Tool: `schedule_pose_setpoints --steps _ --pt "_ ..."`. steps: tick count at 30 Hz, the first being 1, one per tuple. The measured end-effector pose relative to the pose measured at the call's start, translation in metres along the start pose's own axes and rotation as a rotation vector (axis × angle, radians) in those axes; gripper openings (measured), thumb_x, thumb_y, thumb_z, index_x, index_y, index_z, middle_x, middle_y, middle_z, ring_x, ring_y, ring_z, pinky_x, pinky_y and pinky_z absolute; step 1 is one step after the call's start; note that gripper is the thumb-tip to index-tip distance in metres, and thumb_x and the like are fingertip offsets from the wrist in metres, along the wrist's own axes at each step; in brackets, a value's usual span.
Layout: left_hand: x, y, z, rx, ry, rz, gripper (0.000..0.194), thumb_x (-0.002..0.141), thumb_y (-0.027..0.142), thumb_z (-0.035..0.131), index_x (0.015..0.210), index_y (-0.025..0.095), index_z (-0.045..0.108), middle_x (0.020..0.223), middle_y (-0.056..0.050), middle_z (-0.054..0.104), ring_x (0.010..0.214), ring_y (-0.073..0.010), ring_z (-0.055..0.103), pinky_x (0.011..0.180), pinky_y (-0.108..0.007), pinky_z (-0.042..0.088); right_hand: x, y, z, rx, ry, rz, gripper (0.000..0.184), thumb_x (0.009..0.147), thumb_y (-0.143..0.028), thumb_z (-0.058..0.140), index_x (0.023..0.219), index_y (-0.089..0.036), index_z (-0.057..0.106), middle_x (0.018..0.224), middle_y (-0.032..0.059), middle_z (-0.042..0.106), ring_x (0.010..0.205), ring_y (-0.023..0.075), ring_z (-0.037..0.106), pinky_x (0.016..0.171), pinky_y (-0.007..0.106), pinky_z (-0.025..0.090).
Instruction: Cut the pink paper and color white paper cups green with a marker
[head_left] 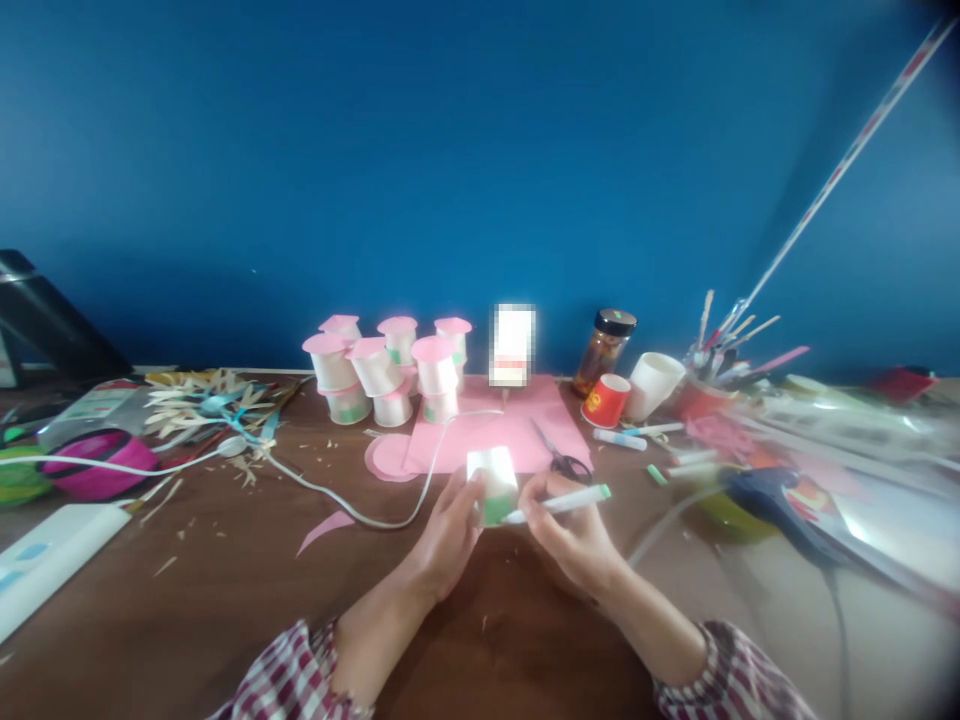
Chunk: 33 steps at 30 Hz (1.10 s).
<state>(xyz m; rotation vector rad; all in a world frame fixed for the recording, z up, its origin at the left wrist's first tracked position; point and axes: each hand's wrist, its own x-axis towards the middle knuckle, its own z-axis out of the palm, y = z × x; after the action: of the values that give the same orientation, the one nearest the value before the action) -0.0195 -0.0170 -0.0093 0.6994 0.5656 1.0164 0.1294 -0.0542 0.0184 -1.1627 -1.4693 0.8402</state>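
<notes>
My left hand [452, 527] grips a small white paper cup [491, 472] with a green patch near its lower edge. Between the fingers of my right hand [568, 533] is a white marker [566, 502] with a green end, its tip at the green patch. Just beyond the hands lies a sheet of pink paper [487, 430] with dark-handled scissors [562, 458] on it. Several stacked white cups with pink paper tops [435, 378] stand behind and to the left. Some of them carry green patches too.
A white cable [341, 507] loops across the brown table [247, 620]. To the right stand a dark-lidded jar [604, 350], a red paper cup [606, 400] and a white cup [654, 386]. A dark-blue glue gun [784, 510] lies nearer. A power strip [60, 555] is at left.
</notes>
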Motion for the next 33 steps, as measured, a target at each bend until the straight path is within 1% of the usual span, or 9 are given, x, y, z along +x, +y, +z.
schedule_pose_setpoints --steps 3,7,9,12,15,19,23,27,33 --pt "0.001 -0.001 -0.003 -0.032 0.016 -0.014 0.023 0.083 0.038 0.059 0.097 0.021 0.063 0.095 -0.003 0.067 0.099 -0.0203 0.058 0.091 -0.032 0.04 0.001 0.003 -0.003 0.007 0.049 -0.011 0.021 0.082 -0.026 0.055 0.063 -0.017 0.051 0.056 -0.0031 0.045 0.053 0.0095 0.038 0.048 0.022 0.031" --pt "0.005 -0.004 -0.009 -0.066 0.025 -0.041 0.027 0.084 0.041 0.056 0.099 0.02 0.064 0.1 -0.004 0.068 0.101 -0.0199 0.058 0.093 -0.032 0.038 0.002 0.009 -0.005 0.114 0.123 -0.001 0.025 0.085 -0.031 0.053 0.064 -0.018 0.049 0.052 -0.0056 0.038 0.048 0.0079 0.032 0.045 0.021 0.027" --pt "0.006 -0.005 -0.01 -0.071 0.034 -0.053 0.028 0.083 0.042 0.057 0.096 0.019 0.065 0.099 -0.004 0.068 0.101 -0.0201 0.058 0.094 -0.031 0.038 0.002 0.01 -0.005 0.141 0.131 -0.009 0.025 0.086 -0.033 0.053 0.066 -0.018 0.05 0.053 -0.0053 0.04 0.048 0.0081 0.034 0.045 0.021 0.029" --pt "0.007 -0.007 -0.012 -0.092 0.046 -0.065 0.027 0.083 0.042 0.057 0.091 0.018 0.065 0.093 -0.004 0.069 0.099 -0.0196 0.059 0.094 -0.031 0.039 0.001 0.007 -0.004 0.064 0.16 -0.039 0.022 0.086 -0.032 0.054 0.07 -0.018 0.053 0.055 -0.0042 0.045 0.05 0.0092 0.04 0.047 0.021 0.033" --pt "0.006 -0.007 -0.011 -0.117 0.059 -0.065 0.027 0.084 0.042 0.056 0.092 0.018 0.065 0.088 -0.003 0.069 0.095 -0.0182 0.06 0.096 -0.032 0.039 -0.002 0.001 -0.005 -0.1 0.169 -0.118 0.015 0.084 -0.027 0.055 0.073 -0.018 0.057 0.061 -0.0018 0.054 0.054 0.0114 0.048 0.051 0.023 0.039" --pt "0.006 -0.006 -0.01 -0.122 0.063 -0.063 0.029 0.085 0.042 0.054 0.096 0.018 0.065 0.093 -0.004 0.069 0.1 -0.019 0.059 0.1 -0.033 0.037 -0.004 -0.001 -0.006 -0.286 0.124 -0.218 0.007 0.081 -0.02 0.056 0.075 -0.019 0.06 0.066 0.0004 0.061 0.059 0.0139 0.055 0.058 0.025 0.043" --pt "0.005 -0.005 -0.009 -0.111 0.047 -0.076 0.034 0.085 0.044 0.053 0.102 0.017 0.065 0.099 -0.007 0.069 0.106 -0.0221 0.057 0.1 -0.035 0.037 -0.005 0.001 -0.005 -0.322 0.12 -0.213 0.007 0.081 -0.02 0.056 0.076 -0.019 0.061 0.066 0.0005 0.062 0.058 0.0142 0.056 0.058 0.025 0.044" --pt "0.006 -0.006 -0.009 -0.116 0.056 -0.077 0.031 0.085 0.044 0.054 0.097 0.018 0.065 0.097 -0.006 0.069 0.106 -0.0214 0.058 0.101 -0.034 0.037 -0.005 0.001 -0.004 -0.329 0.114 -0.215 0.008 0.082 -0.021 0.056 0.076 -0.019 0.061 0.066 0.0006 0.063 0.057 0.0141 0.057 0.058 0.025 0.044" --pt "0.006 -0.006 -0.009 -0.125 0.055 -0.075 0.031 0.085 0.043 0.054 0.098 0.017 0.064 0.1 -0.007 0.068 0.106 -0.0216 0.057 0.101 -0.034 0.037 -0.004 0.0 -0.004 -0.332 0.123 -0.22 0.009 0.081 -0.021 0.055 0.075 -0.019 0.061 0.066 0.0012 0.064 0.058 0.0143 0.058 0.058 0.025 0.044"
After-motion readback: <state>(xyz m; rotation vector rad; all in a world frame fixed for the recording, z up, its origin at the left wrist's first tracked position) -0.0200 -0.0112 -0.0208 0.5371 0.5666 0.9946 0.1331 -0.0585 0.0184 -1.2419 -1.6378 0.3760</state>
